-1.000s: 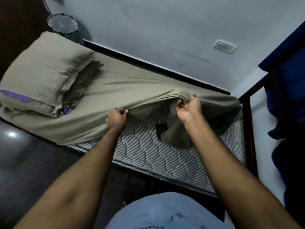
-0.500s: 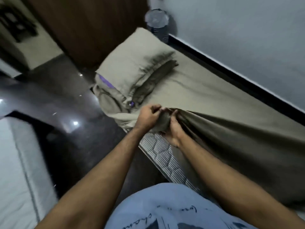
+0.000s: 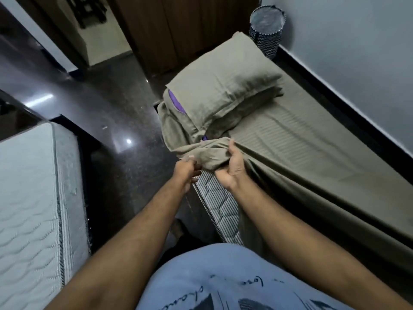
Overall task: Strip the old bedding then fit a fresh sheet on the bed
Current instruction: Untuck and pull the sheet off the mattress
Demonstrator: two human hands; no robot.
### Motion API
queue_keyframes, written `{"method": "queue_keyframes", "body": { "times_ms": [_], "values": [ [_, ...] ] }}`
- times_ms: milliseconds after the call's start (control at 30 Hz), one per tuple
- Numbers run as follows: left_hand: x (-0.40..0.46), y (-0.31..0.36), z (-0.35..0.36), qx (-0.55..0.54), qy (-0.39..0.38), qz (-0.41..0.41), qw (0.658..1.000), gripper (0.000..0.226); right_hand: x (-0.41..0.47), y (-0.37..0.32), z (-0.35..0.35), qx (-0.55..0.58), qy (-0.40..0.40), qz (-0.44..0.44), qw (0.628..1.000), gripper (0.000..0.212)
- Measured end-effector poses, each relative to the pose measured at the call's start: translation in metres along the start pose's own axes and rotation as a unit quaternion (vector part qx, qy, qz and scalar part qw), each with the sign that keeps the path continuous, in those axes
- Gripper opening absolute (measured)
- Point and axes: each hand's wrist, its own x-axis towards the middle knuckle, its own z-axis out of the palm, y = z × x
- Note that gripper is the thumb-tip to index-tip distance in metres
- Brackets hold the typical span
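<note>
While left hand (image 3: 187, 170) and right hand (image 3: 231, 167) fingers pinch sheet (image 3: 290, 153), mattress (image 3: 218, 200) edge bare.

Open dark floor (image 3: 116, 121) runs from centre frame to upper left — passage clear between the second mattress (image 3: 33, 193) at lower left and the bed. Pillows (image 3: 223, 86) block the bed's upper end; a patterned basket (image 3: 267, 30) and wall (image 3: 357, 41) close the upper right.

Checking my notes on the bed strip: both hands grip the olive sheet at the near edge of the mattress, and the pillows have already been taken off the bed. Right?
Not quite. Both the left hand and right hand do grip the olive sheet at the mattress edge, but the pillows are on the bed, stacked at its head, as the head view shows.
</note>
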Motion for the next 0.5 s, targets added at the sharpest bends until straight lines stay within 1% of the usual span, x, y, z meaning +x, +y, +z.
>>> {"method": "queue_keyframes", "body": {
  "times_ms": [33, 67, 133, 200, 267, 300, 367, 400, 433, 500],
  "values": [
    [0.004, -0.003, 0.004, -0.032, -0.017, -0.028, 0.999, 0.033, -0.001, 0.005, 0.005, -0.011, 0.015, 0.003, 1.0, 0.053],
    [0.005, -0.005, 0.007, -0.091, -0.049, -0.054, 0.993, 0.04, -0.001, 0.01, 0.009, -0.023, 0.027, 0.009, 0.999, 0.046],
    [0.007, -0.002, 0.014, -0.238, -0.12, -0.106, 0.958, 0.056, -0.006, 0.017, 0.016, -0.047, 0.04, 0.017, 0.998, 0.033],
    [0.016, 0.01, 0.012, -0.323, -0.155, -0.121, 0.926, 0.064, -0.004, 0.02, 0.018, -0.08, 0.043, 0.017, 0.996, 0.026],
    [0.03, 0.031, 0.004, -0.324, -0.156, -0.119, 0.926, 0.069, 0.0, 0.018, 0.022, -0.127, 0.039, 0.028, 0.991, 0.028],
    [0.039, 0.041, -0.002, -0.309, -0.141, -0.118, 0.933, 0.066, 0.003, 0.018, 0.026, -0.176, 0.038, 0.035, 0.983, 0.029],
    [0.059, 0.056, -0.016, -0.295, -0.061, -0.099, 0.948, 0.044, 0.007, 0.021, 0.037, -0.303, 0.037, 0.024, 0.952, 0.027],
    [0.073, 0.06, -0.023, -0.289, -0.024, -0.086, 0.953, 0.034, 0.007, 0.022, 0.047, -0.357, 0.032, -0.002, 0.934, 0.026],
    [0.086, 0.062, -0.031, -0.279, -0.001, -0.076, 0.957, 0.03, 0.011, 0.025, 0.057, -0.404, 0.027, -0.039, 0.914, 0.027],
    [0.104, 0.063, -0.044, -0.256, -0.005, -0.079, 0.963, 0.029, 0.027, 0.028, 0.074, -0.476, 0.011, -0.124, 0.87, 0.03]
  ]
}}
